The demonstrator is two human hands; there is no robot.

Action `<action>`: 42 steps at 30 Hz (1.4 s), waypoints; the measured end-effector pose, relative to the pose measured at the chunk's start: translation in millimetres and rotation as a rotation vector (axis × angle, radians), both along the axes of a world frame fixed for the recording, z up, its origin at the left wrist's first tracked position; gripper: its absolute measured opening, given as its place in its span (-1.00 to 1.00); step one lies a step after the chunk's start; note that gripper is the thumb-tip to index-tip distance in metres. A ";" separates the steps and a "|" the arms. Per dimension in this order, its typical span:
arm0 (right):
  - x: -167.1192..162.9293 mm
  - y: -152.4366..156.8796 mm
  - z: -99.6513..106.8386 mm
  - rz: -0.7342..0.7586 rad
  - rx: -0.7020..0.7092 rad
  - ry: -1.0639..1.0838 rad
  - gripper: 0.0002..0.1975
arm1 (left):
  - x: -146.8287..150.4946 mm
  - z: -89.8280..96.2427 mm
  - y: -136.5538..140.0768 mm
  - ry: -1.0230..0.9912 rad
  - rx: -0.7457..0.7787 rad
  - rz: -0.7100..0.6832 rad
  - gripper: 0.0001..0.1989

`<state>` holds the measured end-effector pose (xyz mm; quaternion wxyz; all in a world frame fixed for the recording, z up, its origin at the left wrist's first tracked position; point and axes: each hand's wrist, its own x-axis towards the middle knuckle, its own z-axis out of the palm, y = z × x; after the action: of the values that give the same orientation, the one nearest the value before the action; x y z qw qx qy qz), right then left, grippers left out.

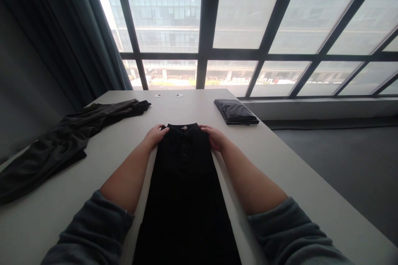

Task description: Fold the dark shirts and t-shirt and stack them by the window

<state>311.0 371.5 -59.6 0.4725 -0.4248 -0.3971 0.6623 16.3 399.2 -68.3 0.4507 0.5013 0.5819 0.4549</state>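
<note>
A black buttoned shirt [186, 190] lies lengthwise in front of me, its sides folded in to a narrow strip. Its collar and small label point away from me, with a few buttons below the neck. My left hand [156, 136] pinches the far left corner at the shoulder, thumb on top. At the far right corner, my right hand [214, 137] grips the cloth the same way, its fingers partly hidden underneath. The near end of the shirt runs out of view at the bottom.
Dark crumpled clothes [71, 136] are spread along the left side of the white table [273, 178]. A folded stack of dark and striped garments [236, 112] sits near the right edge. Two round white discs [179, 95] are at the far edge, by the windows. A dark curtain [77, 29] hangs at left.
</note>
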 end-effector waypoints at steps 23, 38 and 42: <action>1.1 -16.1 18.6 -0.084 0.397 0.027 -0.09 | -0.6 35.5 -23.3 -0.425 0.184 -0.196 -0.25; 23.3 -78.8 20.4 0.123 0.893 -0.950 -0.64 | -30.1 43.4 -105.3 0.489 0.384 -0.501 -0.82; 26.6 -95.4 12.8 0.289 0.992 -1.033 -0.56 | -29.7 47.9 -126.4 0.664 0.436 -0.628 -0.72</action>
<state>337.6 276.1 -46.7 0.2697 -0.3623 -0.8747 0.1756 -13.4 272.8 -20.4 0.2413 0.8522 0.4063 0.2245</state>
